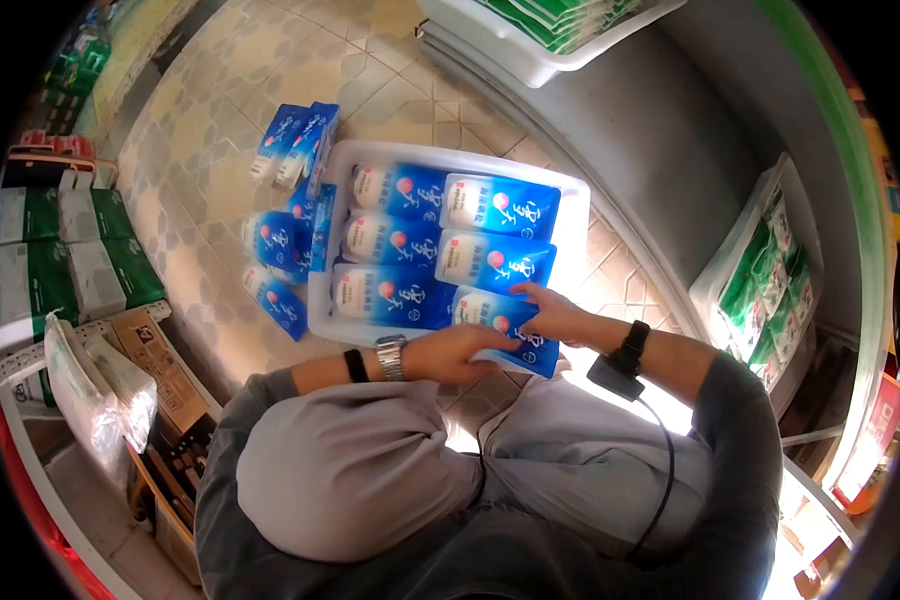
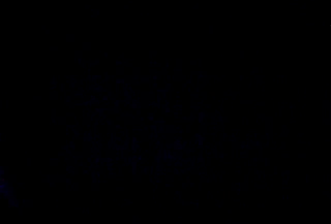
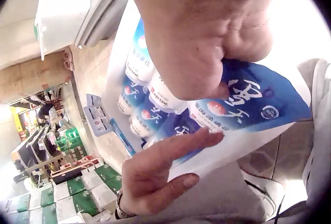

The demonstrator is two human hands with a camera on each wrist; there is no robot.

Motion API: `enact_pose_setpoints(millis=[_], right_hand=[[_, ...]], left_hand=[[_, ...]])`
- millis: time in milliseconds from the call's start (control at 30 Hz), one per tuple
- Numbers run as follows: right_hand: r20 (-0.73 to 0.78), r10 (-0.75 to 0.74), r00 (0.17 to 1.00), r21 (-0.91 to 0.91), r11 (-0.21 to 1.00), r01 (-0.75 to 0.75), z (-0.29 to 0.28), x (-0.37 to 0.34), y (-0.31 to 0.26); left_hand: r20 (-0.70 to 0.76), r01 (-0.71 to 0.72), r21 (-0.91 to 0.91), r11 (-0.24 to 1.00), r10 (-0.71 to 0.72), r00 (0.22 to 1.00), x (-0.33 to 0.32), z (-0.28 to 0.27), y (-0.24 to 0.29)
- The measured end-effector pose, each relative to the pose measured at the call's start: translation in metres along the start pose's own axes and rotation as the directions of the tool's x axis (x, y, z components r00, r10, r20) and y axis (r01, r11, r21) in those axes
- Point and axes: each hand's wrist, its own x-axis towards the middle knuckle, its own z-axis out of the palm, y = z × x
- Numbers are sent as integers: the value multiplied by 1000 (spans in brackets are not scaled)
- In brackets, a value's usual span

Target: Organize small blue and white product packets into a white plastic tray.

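A white tray (image 1: 322, 310) holds blue-and-white pouches in two columns. At its near right corner lies a pouch (image 1: 538, 357), tilted over the rim. My right hand (image 1: 560, 318) pinches this pouch from the right side; in the right wrist view the hand (image 3: 207, 38) covers part of the pouch (image 3: 269, 97). From the left, my left hand (image 1: 455, 353) reaches over the tray's near edge to the same pouch. Its fingers are extended in the right wrist view, where the left hand (image 3: 160, 172) has a fingertip at the pouch's edge. The left wrist view is black.
More blue pouches (image 1: 275, 240) lie on the tiled floor (image 1: 200, 200) left of the tray. Green-and-white packs (image 1: 30, 280) are stacked at far left. White bins with green packs stand at the top (image 1: 555, 65) and right (image 1: 710, 290). A cable (image 1: 667, 450) hangs from my right wrist.
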Motion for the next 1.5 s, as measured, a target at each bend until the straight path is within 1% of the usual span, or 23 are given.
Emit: enact_pose_setpoints(millis=[33, 100, 133, 233, 267, 367, 400, 433, 500, 533, 567, 633, 700, 767, 867, 933, 1000, 1100, 1133, 1233, 1300, 1400, 1500], right_hand=[[33, -27, 999, 7, 1000, 27, -3, 2, -1], [95, -86, 992, 32, 996, 84, -6, 8, -3], [104, -100, 990, 139, 987, 85, -1, 11, -3], [-13, -260, 966, -285, 927, 245, 1, 27, -3], [-51, -423, 905, -464, 812, 353, 2, 32, 6], [32, -569, 822, -899, 343, 272, 8, 17, -3], [99, -595, 798, -942, 203, 269, 11, 14, -3], [174, -615, 769, -963, 55, 262, 14, 11, -2], [307, -657, 689, -929, -51, 366, 21, 2, -3], [297, -619, 727, -918, 23, 395, 25, -4, -6], [283, -576, 767, -907, 98, 409, 28, -11, -10], [270, -532, 803, -874, 215, 436, 24, -16, -14], [264, -540, 799, -827, 300, 475, 14, -15, -14], [225, -537, 813, -822, 344, 455, 7, -14, -13], [216, -569, 794, -818, 339, 465, 5, -15, -12], [264, -580, 770, -793, 324, 516, 7, -11, -13], [281, -590, 757, -787, 311, 533, 9, -10, -12], [265, -588, 764, -817, 285, 502, 7, -11, -15], [256, -575, 777, -825, 289, 486, 6, -12, -15], [241, -579, 779, -837, 283, 469, 2, -15, -13], [224, -593, 773, -842, 281, 460, 0, -18, -10], [224, -595, 772, -815, 320, 483, -5, -21, -4], [233, -647, 726, -819, 272, 505, -6, -19, 2]], left_hand=[[15, -1, 79, 997, 0, 1000, -7, -5, -8], [-78, 162, 113, 980, -154, 985, -22, -16, -19], [-123, 241, 131, 962, -225, 967, -28, -23, -23], [-305, 424, 66, 903, -387, 871, -45, -38, -29], [-332, 403, 124, 907, -345, 878, -50, -43, -35], [-251, 315, 524, 791, -210, 945, -63, -49, -40], [-146, 341, 462, 819, -309, 940, -69, -49, -48], [-162, 340, 445, 828, -299, 940, -74, -42, -58], [-200, 335, 388, 859, -276, 940, -79, -48, -53], [-337, 343, 398, 851, -212, 917, -82, -53, -52], [-559, 441, 330, 834, -204, 804, -89, -64, -46], [-881, 561, 138, 816, -157, 446, -109, -86, -29], [-996, 569, 57, 820, 10, 85, -148, -114, -37], [-975, 701, -221, 678, -168, -145, -204, -138, -62], [-795, 882, -370, 290, -590, -140, -243, -157, -75], [-784, 997, -53, 55, -621, -7, -238, -140, -79], [-608, 987, -140, -81, -780, -150, -221, -140, -87], [-678, 984, -143, -110, -713, -178, -213, -130, -112], [-679, 986, 20, -164, -727, -107, -214, -126, -122], [-638, 968, 230, -98, -766, 74, -236, -126, -128], [-722, 951, 240, -197, -690, 39, -271, -126, -144], [-752, 924, 309, -227, -653, 92, -292, -142, -94], [-765, 894, 386, -228, -620, 173, -296, -157, -16]])
